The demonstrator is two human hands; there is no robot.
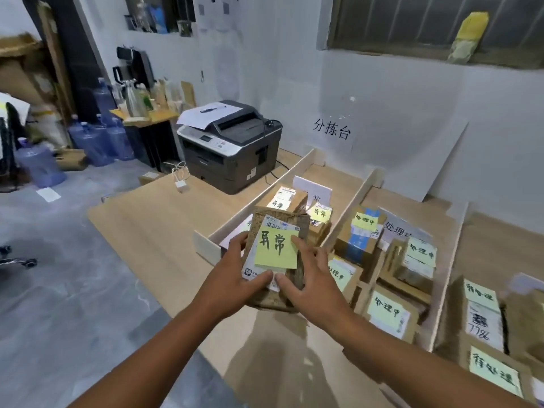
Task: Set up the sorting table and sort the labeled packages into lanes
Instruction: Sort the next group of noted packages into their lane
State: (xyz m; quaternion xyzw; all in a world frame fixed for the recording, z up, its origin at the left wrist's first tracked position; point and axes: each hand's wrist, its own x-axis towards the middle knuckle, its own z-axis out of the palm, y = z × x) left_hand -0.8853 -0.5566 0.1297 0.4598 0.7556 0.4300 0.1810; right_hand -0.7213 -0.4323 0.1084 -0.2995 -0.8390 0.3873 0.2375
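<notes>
Currently both hands, left (232,285) and right (309,285), clamped on one parcel (275,260) bearing one yellow note (276,247); three dividers (347,213) on table (153,219).

We see a brown package (276,260) carrying a pale yellow note (276,247) inked with black characters, over a white label (281,223) striped with a black barcode. The table (164,219) is light tan wood, its dividers (350,213) the same tone. Other boxes (388,310) are brown with yellow notes; one box (357,240) bears blue tape. The printer (232,145) is dark grey with a silver-white panel. The water jugs (100,136) are translucent blue, the floor (59,275) mottled grey, the wall (382,92) white.
</notes>
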